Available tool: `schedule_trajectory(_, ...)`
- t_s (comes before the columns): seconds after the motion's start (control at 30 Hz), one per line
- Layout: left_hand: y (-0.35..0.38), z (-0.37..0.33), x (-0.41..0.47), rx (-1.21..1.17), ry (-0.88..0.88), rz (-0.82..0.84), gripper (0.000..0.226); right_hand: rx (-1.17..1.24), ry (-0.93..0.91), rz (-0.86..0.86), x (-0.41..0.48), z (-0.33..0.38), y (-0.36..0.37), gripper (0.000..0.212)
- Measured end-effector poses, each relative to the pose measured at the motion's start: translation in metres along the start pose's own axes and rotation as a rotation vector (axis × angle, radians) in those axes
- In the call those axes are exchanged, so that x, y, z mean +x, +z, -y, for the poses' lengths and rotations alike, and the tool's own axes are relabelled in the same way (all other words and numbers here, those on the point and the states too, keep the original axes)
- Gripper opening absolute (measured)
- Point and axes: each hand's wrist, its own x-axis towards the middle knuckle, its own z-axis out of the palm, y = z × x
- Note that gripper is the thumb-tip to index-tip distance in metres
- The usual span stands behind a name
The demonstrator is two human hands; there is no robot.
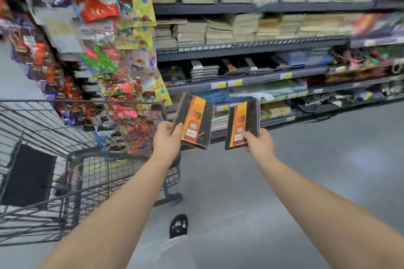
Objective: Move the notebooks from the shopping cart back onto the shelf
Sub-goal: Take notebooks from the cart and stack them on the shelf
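My left hand [167, 140] grips a black notebook with an orange band [196, 120] by its lower left corner. My right hand [259, 143] holds a second, matching notebook pack [242, 124] by its lower edge. Both are held upright in the air in front of the shelving, to the right of the wire shopping cart [65, 159]. The shelf row with similar dark and orange notebooks [231, 67] lies above and behind my hands. A dark flat item [28, 174] rests inside the cart basket.
Hanging colourful snack and toy packets [113, 61] fill a rack at the left between cart and shelves. Upper shelves [240, 8] carry stacks of tan paper goods. Grey floor [306, 170] spreads to the right. My black shoe [178, 226] shows below.
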Motion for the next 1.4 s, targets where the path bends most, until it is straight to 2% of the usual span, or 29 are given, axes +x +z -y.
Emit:
schedule_trajectory(0.2, 0.063, -0.024, 0.026, 0.072, 0.011, 0.061, 0.023, 0.081, 0.09, -0.069, 0.046, -0.013, -0.041, 0.013)
schedule_trajectory(0.37, 0.129, -0.044, 0.063, 0.03, -0.031, 0.134, 0.02, 0.157, 0.152, -0.111, 0.103, -0.019, -0.063, 0.029)
schedule_trajectory(0.57, 0.191, -0.068, 0.108, 0.015, -0.064, 0.232, 0.024, 0.134, 0.167, -0.133, 0.16, -0.015, -0.089, 0.023)
schedule_trajectory(0.73, 0.248, -0.088, 0.132, 0.005, -0.117, 0.251, 0.028, 0.146, 0.179, -0.133, 0.211, -0.018, -0.117, 0.023)
schedule_trajectory(0.87, 0.303, -0.1, 0.146, 0.04, -0.139, 0.232, 0.032, 0.121, 0.173, -0.087, 0.265, -0.02, -0.148, 0.031)
schedule_trajectory(1.1, 0.399, -0.122, 0.146, -0.021, -0.183, 0.138, 0.026, 0.082, 0.142, 0.061, 0.354, -0.017, -0.208, 0.023)
schedule_trajectory(1.4, 0.448, -0.125, 0.15, -0.06, -0.279, 0.035, 0.027, 0.024, 0.128, 0.208, 0.443, -0.021, -0.237, 0.016)
